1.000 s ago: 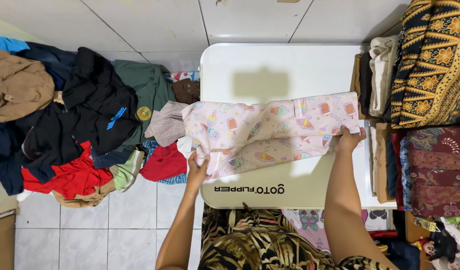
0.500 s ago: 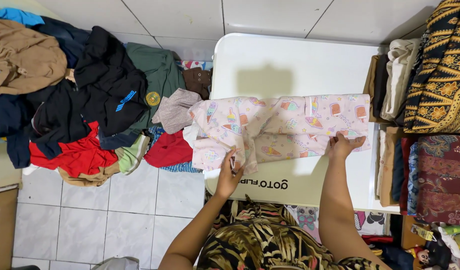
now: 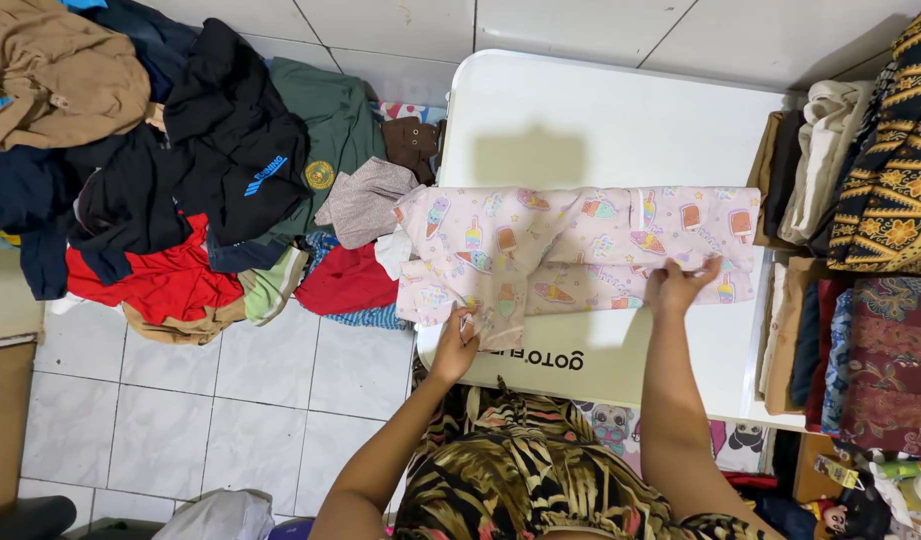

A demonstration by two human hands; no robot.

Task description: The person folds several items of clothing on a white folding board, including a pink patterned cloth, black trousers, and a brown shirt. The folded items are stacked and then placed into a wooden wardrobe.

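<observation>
Pink printed garment (image 3: 571, 250) now lies flatter across the worktop (image 3: 601, 120), reaching its left edge. Left hand (image 3: 459, 345) has let go and pinches its near hem; right hand (image 3: 678, 285) presses flat, fingers spread.

I'm in a room at home, sorting laundry. A heap of unfolded clothes (image 3: 181, 170) in black, red, green and tan sprawls over the white tiled floor (image 3: 231, 410) at the left of the frame. My low white folding desk (image 3: 601, 110) sits at centre, and stacks of folded garments (image 3: 801, 170) and patterned batik cloths (image 3: 896, 180) line the right edge. Small toys (image 3: 851, 505) lie in the lower right corner.
</observation>
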